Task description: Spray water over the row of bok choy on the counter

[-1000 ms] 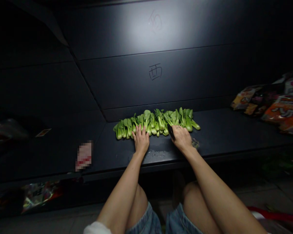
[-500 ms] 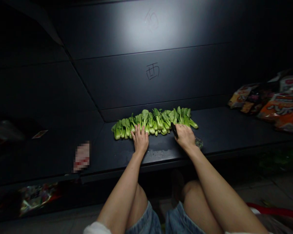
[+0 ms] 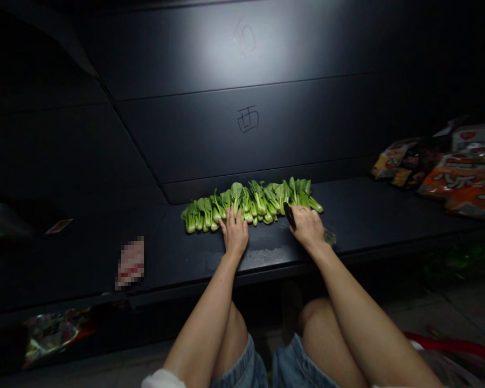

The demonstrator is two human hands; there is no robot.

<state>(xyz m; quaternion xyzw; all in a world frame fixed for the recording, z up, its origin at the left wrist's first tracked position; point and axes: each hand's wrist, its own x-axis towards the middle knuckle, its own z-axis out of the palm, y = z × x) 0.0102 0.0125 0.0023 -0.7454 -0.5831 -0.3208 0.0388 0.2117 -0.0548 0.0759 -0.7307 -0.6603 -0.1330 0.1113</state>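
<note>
A row of small green bok choy (image 3: 250, 205) lies along the back of a dark shelf (image 3: 367, 221). My left hand (image 3: 235, 233) lies flat with its fingers stretched out, the fingertips touching the stems near the middle of the row. My right hand (image 3: 309, 226) is closed round a dark slim object (image 3: 289, 214) that sticks out toward the greens at the row's right end. A small clear thing (image 3: 329, 236) lies on the shelf just right of that hand.
Colourful snack bags (image 3: 448, 170) are piled at the shelf's right end. A blurred label (image 3: 130, 262) hangs on the shelf's front left. More bags (image 3: 52, 328) sit on a lower level at left. A red rim (image 3: 456, 355) shows on the floor at lower right.
Both hands have stayed at the row of greens. The view has shifted slightly, so everything sits a little further left.
</note>
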